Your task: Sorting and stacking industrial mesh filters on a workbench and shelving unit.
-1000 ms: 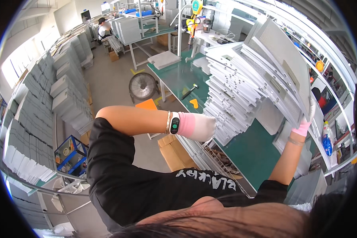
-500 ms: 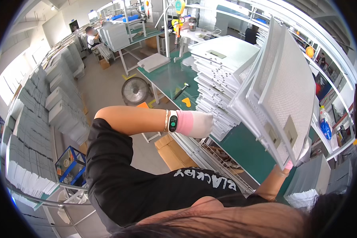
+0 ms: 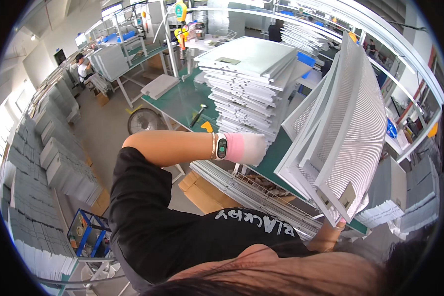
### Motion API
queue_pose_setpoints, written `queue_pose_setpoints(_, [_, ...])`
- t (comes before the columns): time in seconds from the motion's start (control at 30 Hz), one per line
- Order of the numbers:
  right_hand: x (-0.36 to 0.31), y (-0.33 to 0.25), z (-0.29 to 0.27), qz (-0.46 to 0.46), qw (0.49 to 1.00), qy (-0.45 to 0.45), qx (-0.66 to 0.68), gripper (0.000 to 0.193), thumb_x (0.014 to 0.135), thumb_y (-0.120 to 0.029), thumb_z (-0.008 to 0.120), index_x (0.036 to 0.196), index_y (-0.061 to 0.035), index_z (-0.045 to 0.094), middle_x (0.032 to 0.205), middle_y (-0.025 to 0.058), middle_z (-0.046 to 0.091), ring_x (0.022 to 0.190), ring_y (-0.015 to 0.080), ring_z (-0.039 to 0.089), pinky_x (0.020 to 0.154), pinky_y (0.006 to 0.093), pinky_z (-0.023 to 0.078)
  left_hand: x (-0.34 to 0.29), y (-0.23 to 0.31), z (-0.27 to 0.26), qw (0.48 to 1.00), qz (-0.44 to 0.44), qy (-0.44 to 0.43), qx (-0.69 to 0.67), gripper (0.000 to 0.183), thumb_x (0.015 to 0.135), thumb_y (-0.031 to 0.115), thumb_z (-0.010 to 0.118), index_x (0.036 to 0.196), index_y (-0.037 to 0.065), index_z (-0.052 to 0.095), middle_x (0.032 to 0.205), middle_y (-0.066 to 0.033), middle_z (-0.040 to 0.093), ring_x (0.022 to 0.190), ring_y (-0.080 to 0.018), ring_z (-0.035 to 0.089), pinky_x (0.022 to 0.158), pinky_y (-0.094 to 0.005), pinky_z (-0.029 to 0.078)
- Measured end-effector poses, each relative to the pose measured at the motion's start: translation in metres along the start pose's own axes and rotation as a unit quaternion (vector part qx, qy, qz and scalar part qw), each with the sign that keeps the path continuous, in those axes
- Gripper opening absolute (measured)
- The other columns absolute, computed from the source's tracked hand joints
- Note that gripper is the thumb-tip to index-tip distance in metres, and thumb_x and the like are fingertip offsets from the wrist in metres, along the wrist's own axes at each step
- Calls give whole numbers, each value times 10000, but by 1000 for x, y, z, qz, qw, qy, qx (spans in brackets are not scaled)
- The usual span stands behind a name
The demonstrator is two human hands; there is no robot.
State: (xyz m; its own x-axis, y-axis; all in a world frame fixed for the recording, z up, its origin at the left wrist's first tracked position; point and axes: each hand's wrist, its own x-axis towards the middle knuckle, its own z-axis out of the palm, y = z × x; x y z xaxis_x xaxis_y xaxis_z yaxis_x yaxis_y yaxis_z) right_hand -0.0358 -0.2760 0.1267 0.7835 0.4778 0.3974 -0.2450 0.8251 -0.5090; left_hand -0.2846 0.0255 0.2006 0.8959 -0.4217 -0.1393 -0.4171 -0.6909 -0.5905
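Bright workshop space spreads around you, with a green worktop (image 3: pixel 176 104) running away ahead of you. Your right hand (image 3: pixel 364 203), gloved and mostly hidden, grips a few white perforated panels (image 3: pixel 362 123) near their lower corner. You have them tilted on edge, slightly fanned, to the right of the tall stack. Your left hand (image 3: pixel 254 148), in a white glove with a pink cuff, is at the near side of that stack; its fingers are turned away, so you cannot tell whether they hold anything. On that wrist you wear a dark-faced watch (image 3: pixel 222 148).

Just beyond your left hand, the stack of white panels (image 3: pixel 249 56) stands on the worktop, its edges uneven. To its left lie a yellow-orange piece (image 3: pixel 206 127) and a hammer (image 3: pixel 198 115), with some flat white panels (image 3: pixel 160 87) at the far left corner. Below the near edge you have long metal strips (image 3: pixel 261 197) and a cardboard box (image 3: pixel 207 190). Further out on your left are a round fan (image 3: pixel 144 121), a blue-framed cart (image 3: pixel 91 234) and rows of stacked grey panels (image 3: pixel 34 197). Far ahead to the left, a co-worker (image 3: pixel 84 70) is beside another table.
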Motion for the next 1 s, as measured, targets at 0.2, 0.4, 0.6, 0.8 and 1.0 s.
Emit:
queue_pose_setpoints(0.2, [-13,-18,-15,11,1000,22,17,555,938,-356,478,1277,82,509,1206,225,618,1005,323,656,843,436,569,56,11,85,966,-29,217,-136,127,775,163,624,686,169,714,806,-14,691,887,-235,660,745,-365,508])
queue_pose_setpoints(0.4, [-9,-35,-61,29,991,-68,111,560,855,-255,574,1282,98,492,1229,240,599,1064,344,627,933,456,517,79,-55,36,571,-65,271,-772,540,937,461,474,1220,4,527,1220,-157,593,1143,-269,574,976,-385,452])
queue_pose_setpoints(0.6, [-2,-58,-122,38,993,1,-114,880,744,-219,683,1471,5,240,1371,220,457,1202,314,525,1005,431,460,138,-51,7,525,-79,350,-772,979,893,713,408,1460,-72,265,1459,-176,396,1336,-240,395,1116,-348,304])
queue_pose_setpoints(0.8, [60,-78,-123,112,912,-72,-389,1128,536,0,662,1520,-22,112,1420,115,385,1300,231,386,1105,339,278,184,-43,40,454,-179,226,-843,621,794,154,748,1319,-36,477,1182,-113,594,1079,-180,550,965,-319,440])
queue_pose_setpoints(1.0, [108,-36,-209,226,876,-90,-416,911,618,7,765,1424,7,340,1338,95,500,1212,217,485,1067,348,362,239,-3,164,519,-251,196,-794,748,725,201,838,1330,-26,461,1267,-122,558,1143,-219,531,999,-347,429])
